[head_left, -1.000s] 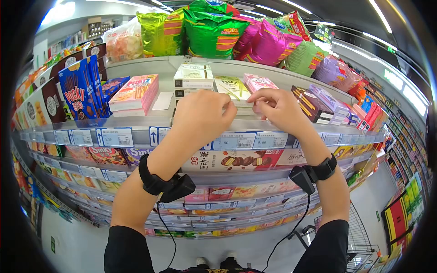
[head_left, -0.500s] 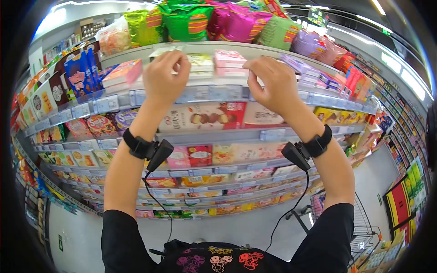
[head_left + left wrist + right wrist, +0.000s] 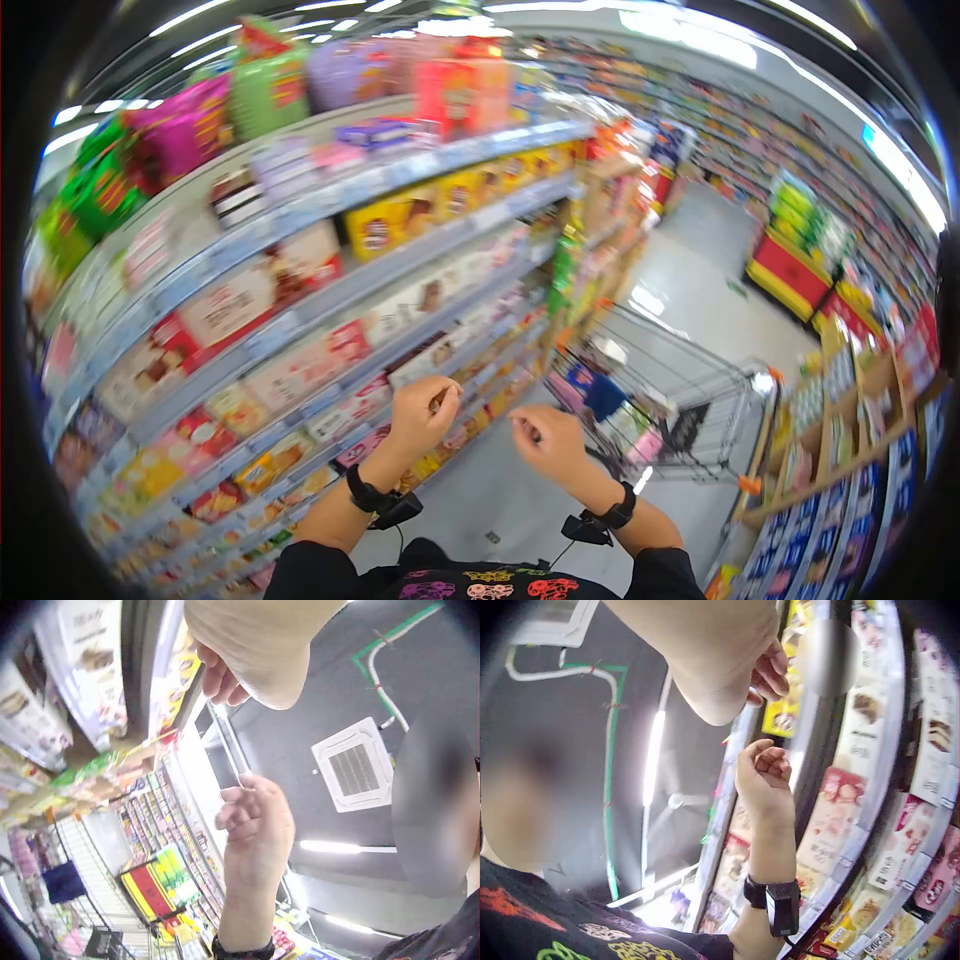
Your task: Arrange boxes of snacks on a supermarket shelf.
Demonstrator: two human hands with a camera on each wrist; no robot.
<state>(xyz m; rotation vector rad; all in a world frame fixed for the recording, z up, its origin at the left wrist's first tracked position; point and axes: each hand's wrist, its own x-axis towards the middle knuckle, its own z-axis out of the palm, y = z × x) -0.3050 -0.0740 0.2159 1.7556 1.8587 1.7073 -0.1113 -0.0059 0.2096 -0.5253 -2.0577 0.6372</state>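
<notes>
Black wristbands [image 3: 366, 491] sit below the left hand [image 3: 421, 416] and right hand [image 3: 553, 445], whose released fingers [image 3: 771, 760] curl loosely.

Head cam: on my head, facing forward and down; my left hand [image 3: 423, 417] and right hand [image 3: 553, 444] at mid-range, shelves [image 3: 370, 185] and cart [image 3: 748, 484] beyond.
Left wrist cam [image 3: 396, 510]: very close to my left hand, looking past it at the right, ceiling [image 3: 326, 697] behind.
Right wrist cam [image 3: 586, 530]: same closeness to my right hand, looking across at the left, shelves behind.
Overlap: both hands, all views; cart, head and left wrist.
</notes>
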